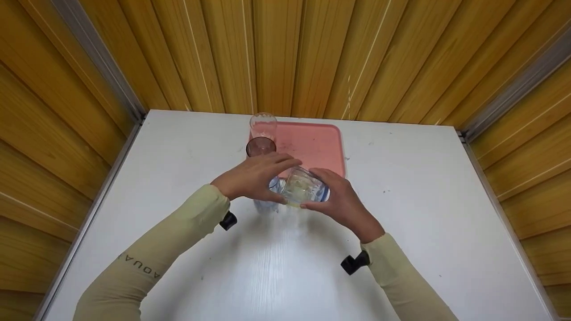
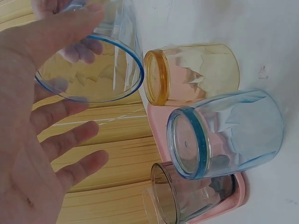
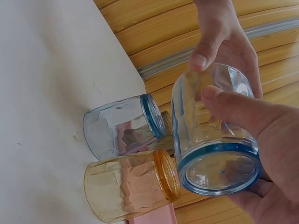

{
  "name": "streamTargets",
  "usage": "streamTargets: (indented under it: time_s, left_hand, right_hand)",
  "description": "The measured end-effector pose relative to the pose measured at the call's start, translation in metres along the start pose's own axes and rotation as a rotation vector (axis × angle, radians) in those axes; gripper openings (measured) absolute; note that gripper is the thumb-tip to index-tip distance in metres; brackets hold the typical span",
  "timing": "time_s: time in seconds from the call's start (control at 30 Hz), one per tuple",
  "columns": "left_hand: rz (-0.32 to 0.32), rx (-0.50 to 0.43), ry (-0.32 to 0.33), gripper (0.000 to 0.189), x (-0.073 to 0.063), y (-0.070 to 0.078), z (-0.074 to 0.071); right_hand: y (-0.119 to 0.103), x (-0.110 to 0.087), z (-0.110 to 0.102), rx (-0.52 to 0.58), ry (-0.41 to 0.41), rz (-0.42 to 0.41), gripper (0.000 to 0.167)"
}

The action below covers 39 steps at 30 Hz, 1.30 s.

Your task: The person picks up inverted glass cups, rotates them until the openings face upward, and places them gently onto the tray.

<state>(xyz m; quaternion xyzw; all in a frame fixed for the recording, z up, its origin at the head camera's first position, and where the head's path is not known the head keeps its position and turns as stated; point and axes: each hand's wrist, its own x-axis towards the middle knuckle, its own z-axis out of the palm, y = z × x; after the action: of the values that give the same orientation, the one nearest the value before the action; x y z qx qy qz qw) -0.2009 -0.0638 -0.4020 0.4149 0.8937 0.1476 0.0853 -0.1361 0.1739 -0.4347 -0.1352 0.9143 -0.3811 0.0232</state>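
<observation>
A clear blue-tinted glass (image 3: 217, 151) is held tilted above the table between both hands. My left hand (image 1: 258, 176) grips it near the blue-rimmed mouth, thumb on one side and fingers on the other. Around the thick blue base end, my right hand (image 1: 341, 196) holds it between thumb and fingers. Just below, a yellow glass (image 2: 203, 74) and a second blue glass (image 2: 238, 133) stand upside down on the white table. A brownish glass (image 1: 261, 146) stands mouth up on the pink tray, partly behind my left hand.
The pink tray (image 1: 312, 142) lies toward the table's far edge. A clear glass (image 1: 263, 125) is at its left back corner, behind the brownish one. Wood-patterned panels (image 1: 276, 58) rise behind the white table (image 1: 428, 191) and along both sides.
</observation>
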Motion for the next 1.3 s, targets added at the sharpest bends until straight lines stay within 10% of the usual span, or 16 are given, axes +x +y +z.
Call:
streamTargets:
  time_s: [0.3,0.6,1.3]
  left_hand:
    - [-0.091,-0.273,0.0,0.094,-0.0012,-0.0007,0.0036]
    - [-0.015,-0.527,0.074,0.087,0.0015,-0.0061,0.008]
    - [0.018,-0.538,0.134,0.077,0.0063,0.0004,0.0043]
  right_hand:
    - [0.0028,-0.0014,0.001,0.028,0.1,-0.037,0.079]
    - [0.0041,-0.0029,0.0037,0.063,0.189,-0.08,0.081]
    - [0.0065,-0.0025,0.0053,0.106,0.178,-0.097,0.087]
